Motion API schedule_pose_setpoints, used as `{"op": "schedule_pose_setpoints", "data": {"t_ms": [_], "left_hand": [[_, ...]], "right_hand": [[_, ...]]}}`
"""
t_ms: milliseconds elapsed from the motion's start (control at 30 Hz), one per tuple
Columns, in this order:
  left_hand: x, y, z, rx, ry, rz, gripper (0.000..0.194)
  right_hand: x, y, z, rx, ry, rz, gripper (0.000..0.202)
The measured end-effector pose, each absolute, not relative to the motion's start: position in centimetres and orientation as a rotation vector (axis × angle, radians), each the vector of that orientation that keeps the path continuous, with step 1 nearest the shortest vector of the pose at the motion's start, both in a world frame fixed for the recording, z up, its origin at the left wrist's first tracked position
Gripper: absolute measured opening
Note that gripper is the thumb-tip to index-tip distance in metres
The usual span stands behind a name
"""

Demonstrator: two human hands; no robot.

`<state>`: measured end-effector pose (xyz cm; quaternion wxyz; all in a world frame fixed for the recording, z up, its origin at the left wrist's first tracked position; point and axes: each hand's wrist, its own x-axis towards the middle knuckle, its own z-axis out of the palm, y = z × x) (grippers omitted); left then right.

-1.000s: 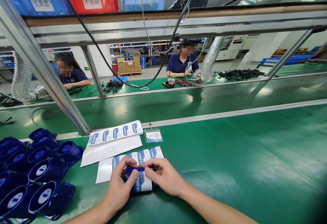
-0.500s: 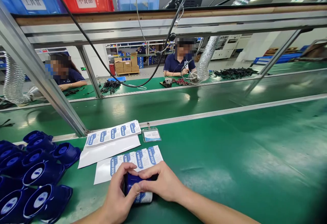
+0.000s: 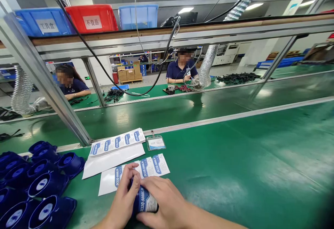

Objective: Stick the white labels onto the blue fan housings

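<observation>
Between my two hands, low in the head view, is a dark blue plastic housing [image 3: 136,201] with a blue-and-white printed label [image 3: 147,201] on its side. My left hand [image 3: 125,194] wraps round its left side, thumb near the top. From the right, my right hand [image 3: 163,199] grips it with fingers over the label's upper edge and thumb low by the bottom edge. The far side of the housing is hidden by my hands. Just beyond them lies a label sheet [image 3: 106,183] printed with several similar labels, partly covered by my left fingers.
Several dark blue housings [image 3: 49,183] crowd the left side. Behind the label sheet lie a stack of label sheets [image 3: 117,143] and a clear badge holder [image 3: 156,143]. A metal post [image 3: 60,93] rises at left. Two co-workers sit across, one [image 3: 182,69] handling small parts.
My right hand has shifted from a fingertip pinch near the top to a wider grip over the label. The housing has turned, so more of its label shows. The view has tilted up slightly.
</observation>
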<state>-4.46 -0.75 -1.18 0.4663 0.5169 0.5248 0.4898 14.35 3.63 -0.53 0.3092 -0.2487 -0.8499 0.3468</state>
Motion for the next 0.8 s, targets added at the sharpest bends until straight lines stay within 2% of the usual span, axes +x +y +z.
{"op": "schedule_pose_setpoints", "data": {"t_ms": [200,333,600,800], "left_hand": [[-3.6,-1.6,-0.7,1.324,1.365,1.280,0.052],[-3.9,-1.9,-0.5,1.399,1.360,1.207,0.052],[-4.3,-2.7,-0.6,1.540,1.390,1.061,0.056],[-4.9,-2.8,0.1,1.719,1.308,0.969,0.054]], "right_hand": [[14.0,3.3,0.1,-0.817,-2.063,1.217,0.047],[14.3,3.6,1.2,-0.796,-1.942,1.466,0.034],[14.5,4.4,1.0,-0.836,-1.760,1.776,0.025],[14.7,5.5,-0.5,-1.102,-1.464,1.977,0.046]]}}
